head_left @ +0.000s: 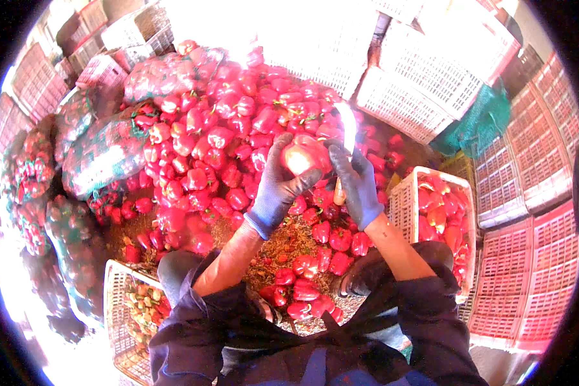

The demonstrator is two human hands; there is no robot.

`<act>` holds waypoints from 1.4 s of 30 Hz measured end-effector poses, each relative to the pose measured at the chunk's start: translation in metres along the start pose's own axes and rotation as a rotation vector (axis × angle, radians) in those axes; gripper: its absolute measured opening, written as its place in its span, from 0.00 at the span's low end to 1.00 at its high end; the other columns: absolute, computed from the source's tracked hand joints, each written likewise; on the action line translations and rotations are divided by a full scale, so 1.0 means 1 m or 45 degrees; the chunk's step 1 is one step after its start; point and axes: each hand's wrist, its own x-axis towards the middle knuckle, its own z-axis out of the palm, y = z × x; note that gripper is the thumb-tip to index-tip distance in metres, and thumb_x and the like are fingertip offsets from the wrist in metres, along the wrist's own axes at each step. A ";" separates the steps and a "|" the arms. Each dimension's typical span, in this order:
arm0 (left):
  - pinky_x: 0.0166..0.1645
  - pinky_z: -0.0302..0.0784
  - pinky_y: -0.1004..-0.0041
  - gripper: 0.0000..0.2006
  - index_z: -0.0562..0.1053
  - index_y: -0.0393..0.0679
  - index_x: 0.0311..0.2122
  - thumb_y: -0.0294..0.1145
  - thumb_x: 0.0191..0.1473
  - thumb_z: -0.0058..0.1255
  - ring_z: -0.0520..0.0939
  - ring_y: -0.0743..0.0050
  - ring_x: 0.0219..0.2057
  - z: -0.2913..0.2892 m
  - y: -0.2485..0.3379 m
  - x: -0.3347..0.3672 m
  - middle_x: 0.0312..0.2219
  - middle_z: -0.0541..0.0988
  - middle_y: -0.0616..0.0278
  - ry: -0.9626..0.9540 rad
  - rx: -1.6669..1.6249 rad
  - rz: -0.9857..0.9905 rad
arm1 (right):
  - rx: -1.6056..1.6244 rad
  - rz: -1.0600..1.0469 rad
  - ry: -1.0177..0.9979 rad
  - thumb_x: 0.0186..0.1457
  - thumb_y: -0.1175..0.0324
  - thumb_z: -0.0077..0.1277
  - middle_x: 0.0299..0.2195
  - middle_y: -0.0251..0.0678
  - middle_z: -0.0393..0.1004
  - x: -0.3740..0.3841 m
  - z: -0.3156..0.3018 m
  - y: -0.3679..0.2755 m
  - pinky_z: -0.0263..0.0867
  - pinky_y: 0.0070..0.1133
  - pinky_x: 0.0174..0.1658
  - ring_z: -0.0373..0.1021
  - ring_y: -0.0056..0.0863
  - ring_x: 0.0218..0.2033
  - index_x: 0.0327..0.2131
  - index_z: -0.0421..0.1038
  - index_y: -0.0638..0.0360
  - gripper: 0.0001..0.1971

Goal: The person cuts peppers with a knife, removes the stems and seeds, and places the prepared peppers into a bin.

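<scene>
My left hand (278, 190), in a blue glove with dark grey palm coating, is closed around a red bell pepper (305, 159) that has a bright, pale patch on its near side. My right hand (357, 183), gloved the same way, grips a curved knife (349, 126). Its glaring blade rises above the fingers, and the tan end of its handle shows below them. Right fingertips are close to the pepper's right side; whether they touch it I cannot tell. Beneath both hands spreads a large heap of red bell peppers (202, 145).
A white crate of red peppers (417, 172) stands at my right. At my left is another crate (114, 302) with greenish and red pieces. Filled net sacks (103, 154) lie farther left. Stacked crates (405, 96) line the back and right, with green netting (476, 122) between them.
</scene>
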 end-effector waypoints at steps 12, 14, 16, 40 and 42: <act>0.59 0.77 0.66 0.44 0.68 0.39 0.56 0.30 0.30 0.79 0.77 0.67 0.53 -0.038 0.055 0.018 0.52 0.74 0.58 0.110 0.698 0.425 | -0.686 -0.453 -0.284 0.65 0.59 0.53 0.32 0.49 0.77 -0.015 0.015 -0.027 0.72 0.34 0.33 0.77 0.45 0.30 0.50 0.71 0.63 0.18; 0.59 0.77 0.65 0.44 0.68 0.39 0.56 0.30 0.30 0.79 0.77 0.66 0.53 -0.035 0.057 0.015 0.52 0.75 0.58 0.127 0.891 0.516 | -0.768 -0.451 -0.319 0.64 0.61 0.55 0.32 0.52 0.77 -0.016 0.017 -0.027 0.72 0.37 0.33 0.78 0.48 0.33 0.49 0.70 0.63 0.17; 0.57 0.78 0.66 0.43 0.68 0.38 0.56 0.30 0.31 0.79 0.78 0.67 0.52 -0.031 0.055 0.014 0.52 0.75 0.57 0.144 0.819 0.484 | -0.850 -0.373 -0.324 0.63 0.61 0.55 0.32 0.52 0.77 -0.017 0.019 -0.031 0.72 0.38 0.33 0.78 0.50 0.33 0.48 0.70 0.62 0.16; 0.55 0.80 0.53 0.25 0.70 0.52 0.56 0.51 0.57 0.61 0.79 0.58 0.53 -0.064 0.024 0.024 0.51 0.77 0.60 0.291 -0.591 -0.223 | -0.852 -0.321 -0.190 0.61 0.62 0.59 0.19 0.43 0.72 -0.034 -0.013 -0.021 0.67 0.35 0.25 0.73 0.44 0.20 0.41 0.72 0.62 0.13; 0.53 0.81 0.54 0.20 0.73 0.48 0.52 0.45 0.59 0.58 0.80 0.64 0.51 -0.056 0.018 0.015 0.49 0.78 0.62 0.162 -0.470 -0.309 | -0.659 -0.389 -0.147 0.58 0.62 0.62 0.25 0.44 0.74 -0.024 -0.017 -0.016 0.69 0.32 0.29 0.75 0.40 0.25 0.43 0.74 0.65 0.17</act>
